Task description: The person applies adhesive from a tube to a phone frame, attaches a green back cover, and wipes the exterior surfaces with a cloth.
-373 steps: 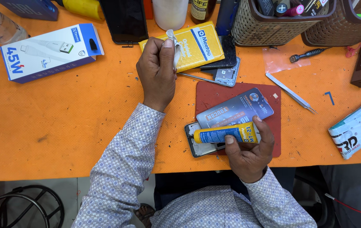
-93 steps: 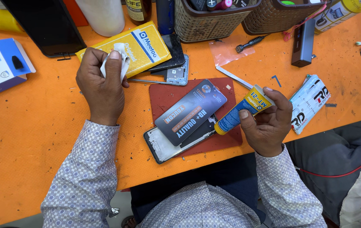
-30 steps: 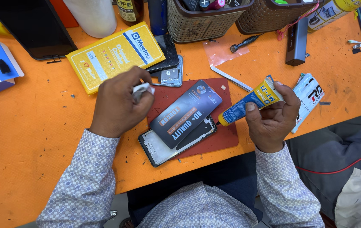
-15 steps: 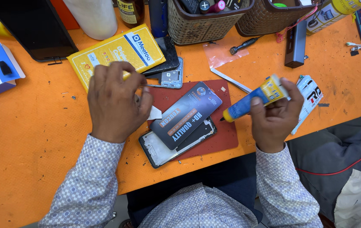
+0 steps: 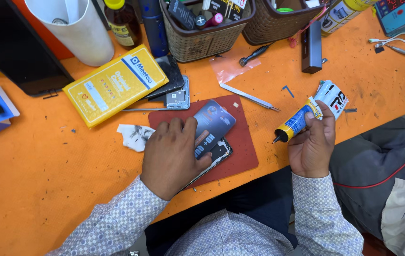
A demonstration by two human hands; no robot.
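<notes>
My left hand (image 5: 174,154) lies flat on a dark phone screen part (image 5: 212,125) that rests over a phone body (image 5: 219,151) on a red-brown mat (image 5: 240,142). Fingers are spread and press down on the part. My right hand (image 5: 311,147) holds a yellow and blue glue tube (image 5: 297,122) with its black nozzle pointing left and down, to the right of the mat and above the table. A crumpled white tissue (image 5: 133,136) lies on the orange table (image 5: 46,180) just left of my left hand.
A yellow box (image 5: 112,85) and a small circuit part (image 5: 178,98) lie behind the mat. Metal tweezers (image 5: 250,97), a screwdriver (image 5: 254,54), two woven baskets (image 5: 202,38), a white cup (image 5: 77,31), a brown bottle (image 5: 124,23) and a white packet (image 5: 333,97) stand around. Another person's leg (image 5: 382,161) is at right.
My left hand put down the white tissue and came to rest flat on the screen part. My right hand drew the glue tube away to the right of the mat.
</notes>
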